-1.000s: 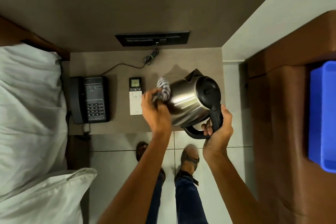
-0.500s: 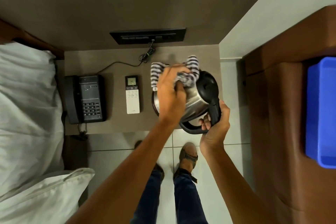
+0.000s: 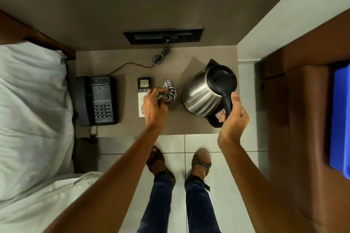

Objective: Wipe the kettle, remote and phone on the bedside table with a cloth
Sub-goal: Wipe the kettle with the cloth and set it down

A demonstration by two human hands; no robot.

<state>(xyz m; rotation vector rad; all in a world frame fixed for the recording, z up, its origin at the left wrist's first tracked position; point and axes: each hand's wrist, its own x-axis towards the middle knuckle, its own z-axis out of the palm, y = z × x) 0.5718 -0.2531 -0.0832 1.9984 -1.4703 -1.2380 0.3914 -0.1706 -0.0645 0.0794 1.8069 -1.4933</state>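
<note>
Kettle point(image 3: 205, 92) stands on the counter point(image 3: 181, 125), its handle grasped by the right hand point(image 3: 233, 117). Left hand point(image 3: 154, 108) clenches the cloth point(image 3: 169, 91) over the remote point(image 3: 144, 86) beneath it. Remote and phone point(image 3: 98, 100), further left, likely remain to wipe.

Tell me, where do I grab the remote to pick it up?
Pinch the remote by its long side edges, coming down from above. It lies flat and slim on the table, and the left hand with the cloth covers its lower half.
</note>
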